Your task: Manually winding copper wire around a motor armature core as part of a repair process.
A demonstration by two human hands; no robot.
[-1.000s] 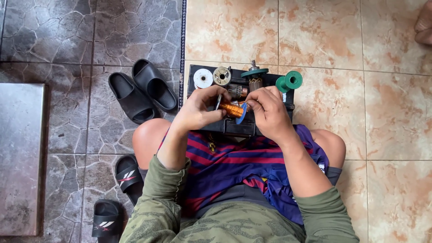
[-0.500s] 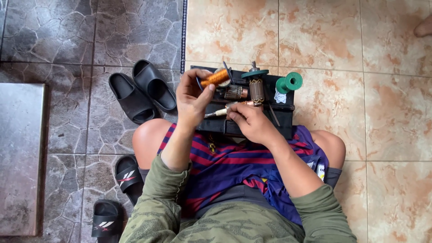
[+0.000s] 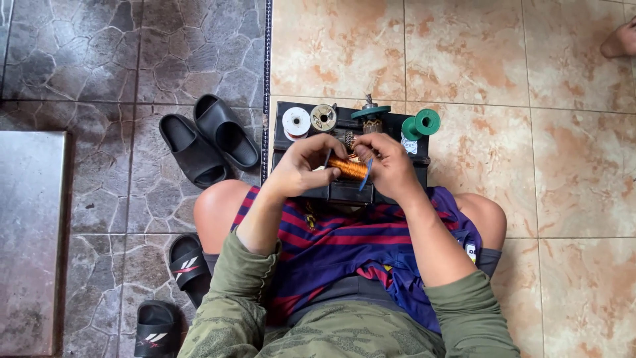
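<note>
Tiled floor (image 3: 563,199), black winding box (image 3: 285,142) at knees.
Copper-wire spool (image 3: 349,168) lies crosswise between both grips; left hand (image 3: 301,166) and right hand (image 3: 391,166) close on its ends, wrists bent inward.

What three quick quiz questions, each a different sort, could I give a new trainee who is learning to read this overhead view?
1. True or false: both hands, left hand and right hand, hold the copper wire spool.
2. Which colour is the spool at the right end of the black box? A red, B green, C yellow.
3. What footwear lies left of the box?

Key:
1. True.
2. B, the green spool.
3. A pair of black slides.
</note>
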